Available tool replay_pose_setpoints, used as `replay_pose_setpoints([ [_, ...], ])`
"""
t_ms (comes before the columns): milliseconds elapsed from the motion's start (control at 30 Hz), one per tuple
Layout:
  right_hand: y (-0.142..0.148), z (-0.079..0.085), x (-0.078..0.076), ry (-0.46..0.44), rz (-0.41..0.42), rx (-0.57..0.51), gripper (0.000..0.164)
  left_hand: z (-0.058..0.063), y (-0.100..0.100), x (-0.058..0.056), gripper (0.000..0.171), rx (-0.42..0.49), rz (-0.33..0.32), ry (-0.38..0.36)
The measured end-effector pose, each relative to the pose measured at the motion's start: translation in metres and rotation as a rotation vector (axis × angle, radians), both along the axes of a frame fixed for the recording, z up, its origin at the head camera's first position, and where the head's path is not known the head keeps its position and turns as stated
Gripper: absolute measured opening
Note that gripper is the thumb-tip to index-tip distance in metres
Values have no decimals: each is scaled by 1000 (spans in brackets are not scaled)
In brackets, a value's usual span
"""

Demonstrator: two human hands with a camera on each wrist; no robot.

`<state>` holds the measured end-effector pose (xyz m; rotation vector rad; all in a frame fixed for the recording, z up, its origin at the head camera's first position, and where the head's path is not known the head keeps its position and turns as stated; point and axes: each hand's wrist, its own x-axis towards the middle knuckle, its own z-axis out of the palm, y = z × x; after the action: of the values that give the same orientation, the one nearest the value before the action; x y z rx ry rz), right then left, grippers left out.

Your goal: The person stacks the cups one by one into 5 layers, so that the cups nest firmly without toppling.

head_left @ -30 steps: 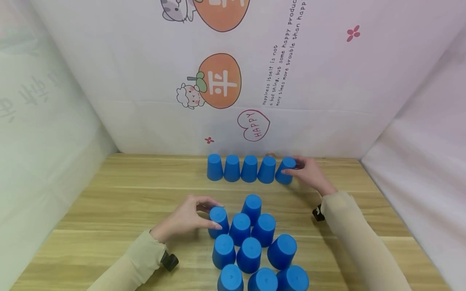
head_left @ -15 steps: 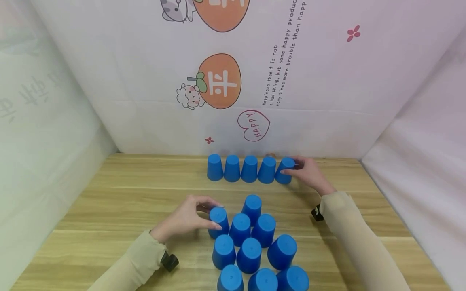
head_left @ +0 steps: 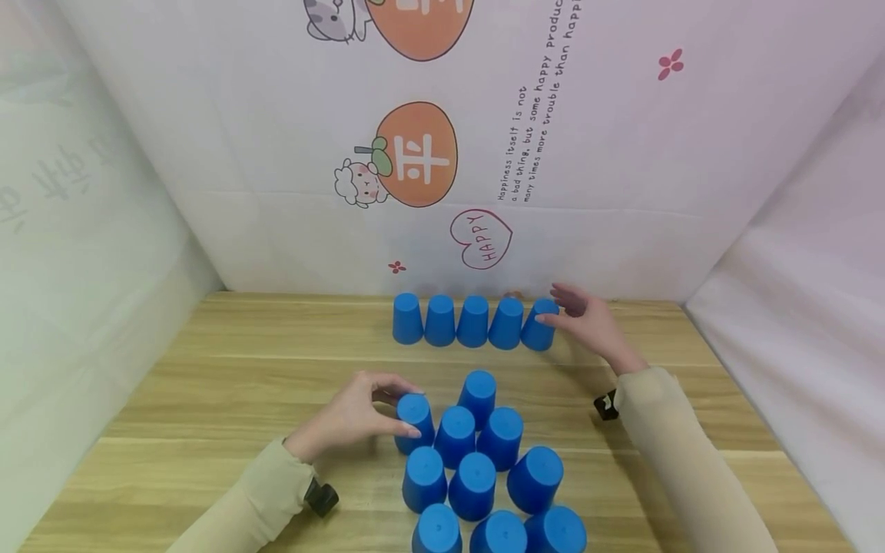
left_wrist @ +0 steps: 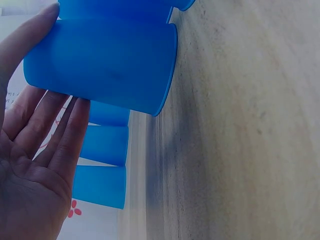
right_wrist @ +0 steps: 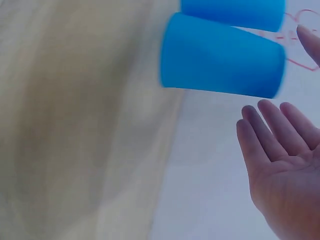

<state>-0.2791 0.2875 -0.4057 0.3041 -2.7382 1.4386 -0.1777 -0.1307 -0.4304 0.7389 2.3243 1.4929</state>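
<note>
Blue plastic cups stand upside down on the wooden table. My left hand (head_left: 353, 415) holds the cup at the left corner of the near group (head_left: 415, 411), thumb on one side and fingers on the other. In the left wrist view that same cup (left_wrist: 105, 65) lies between thumb and fingertips, its rim at the tabletop. Beside the right-end cup of the back row (head_left: 538, 330) is my right hand (head_left: 591, 326), fingers spread. The right wrist view shows a gap between those fingers (right_wrist: 272, 127) and the cup (right_wrist: 220, 55).
Several cups form a straight back row (head_left: 473, 322) close to the printed white cloth (head_left: 588, 246). Nearer, more cups (head_left: 472, 488) are grouped in rows reaching the bottom of the head view. Cloth walls also flank the wooden table (head_left: 228, 384) left and right.
My right hand has loosened from the end cup of the back row, its fingers lifting up and away. That cup stays in the row. My left hand has kept its place.
</note>
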Motion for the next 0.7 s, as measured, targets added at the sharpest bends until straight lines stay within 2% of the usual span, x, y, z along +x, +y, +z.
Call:
replay_pose_setpoints([
  [200,-5,24,12,98,-27,-100,79,-1,0,1,45,-4,3,6],
  [333,-11,38,23,144,-34,-108,76,-2,0,1,45,-5,3,9],
  [500,-23,48,40,126,0,-60,72,-1,0,1,46,-1,2,10],
  [700,-41,47,58,99,107,-14,70,-1,-1,1,46,-1,-1,13],
])
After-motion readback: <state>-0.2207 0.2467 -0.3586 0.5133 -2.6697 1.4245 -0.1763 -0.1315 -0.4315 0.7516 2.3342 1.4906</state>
